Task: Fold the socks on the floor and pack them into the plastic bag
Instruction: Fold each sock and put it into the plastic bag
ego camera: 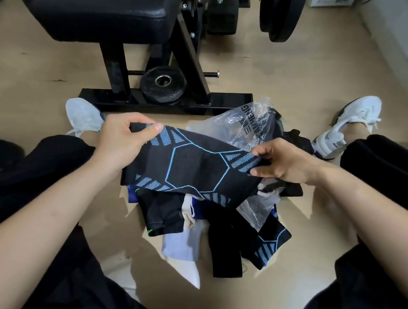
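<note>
Your left hand [121, 140] and right hand [285, 163] each had a pinching grip on one end of the black, blue-patterned knit sock [191, 170]; it looked limp and light, best held by its ends.

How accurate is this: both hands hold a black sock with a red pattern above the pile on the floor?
The pattern is blue, not red. The head view shows the left hand and right hand holding the black sock above the pile on the floor.

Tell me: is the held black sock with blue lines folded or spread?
Spread. The held black sock with blue lines is stretched between the left hand and the right hand, each pinching one end.
</note>
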